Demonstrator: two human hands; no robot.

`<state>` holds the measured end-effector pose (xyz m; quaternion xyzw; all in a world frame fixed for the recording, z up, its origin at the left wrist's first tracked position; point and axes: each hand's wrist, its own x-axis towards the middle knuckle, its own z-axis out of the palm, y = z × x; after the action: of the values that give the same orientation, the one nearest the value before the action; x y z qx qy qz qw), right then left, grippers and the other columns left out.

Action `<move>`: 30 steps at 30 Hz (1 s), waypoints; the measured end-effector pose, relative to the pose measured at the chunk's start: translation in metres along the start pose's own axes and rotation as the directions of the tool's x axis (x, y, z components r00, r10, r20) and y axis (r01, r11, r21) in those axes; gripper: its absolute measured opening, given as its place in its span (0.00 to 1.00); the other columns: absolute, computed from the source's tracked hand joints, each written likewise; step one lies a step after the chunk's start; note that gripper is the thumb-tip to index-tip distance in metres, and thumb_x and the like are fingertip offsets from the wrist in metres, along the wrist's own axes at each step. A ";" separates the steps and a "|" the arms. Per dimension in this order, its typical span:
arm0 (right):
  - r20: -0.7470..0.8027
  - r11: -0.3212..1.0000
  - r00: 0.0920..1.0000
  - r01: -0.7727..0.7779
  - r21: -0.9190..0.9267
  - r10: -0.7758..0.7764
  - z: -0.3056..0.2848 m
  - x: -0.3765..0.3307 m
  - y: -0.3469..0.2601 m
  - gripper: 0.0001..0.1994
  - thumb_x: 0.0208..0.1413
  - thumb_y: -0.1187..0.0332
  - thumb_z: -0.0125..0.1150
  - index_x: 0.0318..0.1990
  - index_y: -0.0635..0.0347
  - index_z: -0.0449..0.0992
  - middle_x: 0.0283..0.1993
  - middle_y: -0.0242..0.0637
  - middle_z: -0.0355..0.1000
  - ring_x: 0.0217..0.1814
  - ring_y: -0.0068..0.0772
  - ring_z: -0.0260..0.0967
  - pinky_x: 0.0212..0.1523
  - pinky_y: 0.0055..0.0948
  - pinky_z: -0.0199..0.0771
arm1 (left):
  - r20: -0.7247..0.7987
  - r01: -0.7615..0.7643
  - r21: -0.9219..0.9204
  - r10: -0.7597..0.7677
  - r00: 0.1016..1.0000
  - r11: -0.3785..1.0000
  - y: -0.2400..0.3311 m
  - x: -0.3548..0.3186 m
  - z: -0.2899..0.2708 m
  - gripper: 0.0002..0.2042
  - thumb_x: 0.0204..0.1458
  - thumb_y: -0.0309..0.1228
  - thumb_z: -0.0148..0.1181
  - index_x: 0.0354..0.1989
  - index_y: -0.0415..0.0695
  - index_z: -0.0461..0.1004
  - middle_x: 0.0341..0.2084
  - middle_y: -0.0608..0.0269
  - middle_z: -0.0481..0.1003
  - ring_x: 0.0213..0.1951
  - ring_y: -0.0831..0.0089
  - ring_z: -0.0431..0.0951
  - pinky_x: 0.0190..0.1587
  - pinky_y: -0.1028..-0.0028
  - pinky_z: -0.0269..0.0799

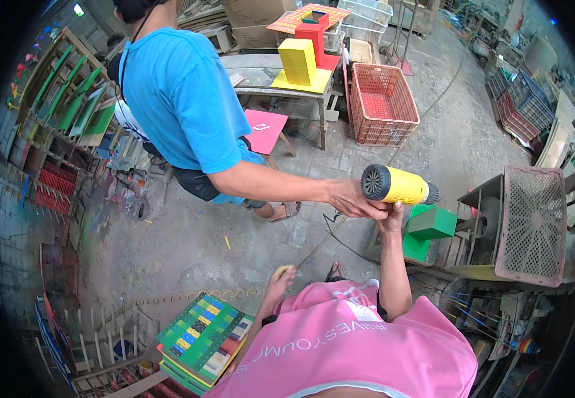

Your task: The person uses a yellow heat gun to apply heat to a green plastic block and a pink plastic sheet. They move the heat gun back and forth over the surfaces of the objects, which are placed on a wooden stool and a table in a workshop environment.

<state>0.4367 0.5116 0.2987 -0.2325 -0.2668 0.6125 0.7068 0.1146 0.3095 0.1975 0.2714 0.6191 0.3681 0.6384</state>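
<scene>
Head view: a yellow-and-black power tool (403,185) bridges two people on a workshop floor, with our right hand (391,221) meeting it from below and a co-worker's hand (359,200) reaching in from the left. The tool lies ahead of us and right of centre, its barrel's long axis running crosswise, the round vented end toward the co-worker and the narrow dark nozzle pointing right, tilted slightly down in the frame. Our right hand is by far the nearer of our two, touching the underside about midway along the barrel, its thumb upright against the casing. The co-worker's fingers sit just beside it, nearer the vented end. We cannot tell how far our right fingers close, since that side is hidden from us.

Our left hand (278,281) hangs lower and well apart from the tool, which lies up and to the right of it. Its fingers are curled, pinching what looks like a small pale-yellow piece (283,269). Below and left of that hand we see a stack of coloured boards (194,331); just right of our right hand, beyond the wrist, stands a green block (433,223).
</scene>
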 end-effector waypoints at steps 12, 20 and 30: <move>0.151 1.000 0.989 0.016 -0.016 -0.013 0.016 0.044 -0.037 0.40 0.32 0.60 0.75 0.58 0.56 0.64 0.55 0.32 0.68 0.58 0.37 0.66 0.61 0.39 0.64 | 0.402 -0.636 0.399 0.497 0.768 0.661 0.185 0.059 0.181 0.45 0.46 0.44 0.67 0.66 0.38 0.46 0.63 0.43 0.50 0.66 0.55 0.50 0.64 0.56 0.53; 0.040 0.999 0.999 -0.034 -0.003 0.034 -0.022 0.053 -0.028 0.43 0.33 0.54 0.75 0.58 0.62 0.62 0.55 0.38 0.68 0.57 0.39 0.68 0.60 0.41 0.66 | 0.486 -0.515 0.464 0.279 0.828 0.721 0.215 0.087 0.181 0.41 0.42 0.48 0.69 0.60 0.36 0.59 0.55 0.43 0.64 0.58 0.52 0.65 0.61 0.62 0.59; -0.533 0.872 0.778 -0.468 -0.140 0.332 0.028 0.086 0.055 0.48 0.29 0.52 0.80 0.58 0.63 0.61 0.49 0.37 0.70 0.48 0.31 0.72 0.49 0.32 0.74 | 0.765 -0.718 0.095 0.411 0.496 0.689 0.173 0.211 0.175 0.33 0.47 0.44 0.66 0.59 0.40 0.62 0.54 0.48 0.67 0.57 0.56 0.66 0.60 0.64 0.59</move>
<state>0.3861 0.6044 0.2918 -0.5248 -0.1007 0.6284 0.5654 0.2564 0.5991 0.2272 0.7049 0.2664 0.2950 0.5874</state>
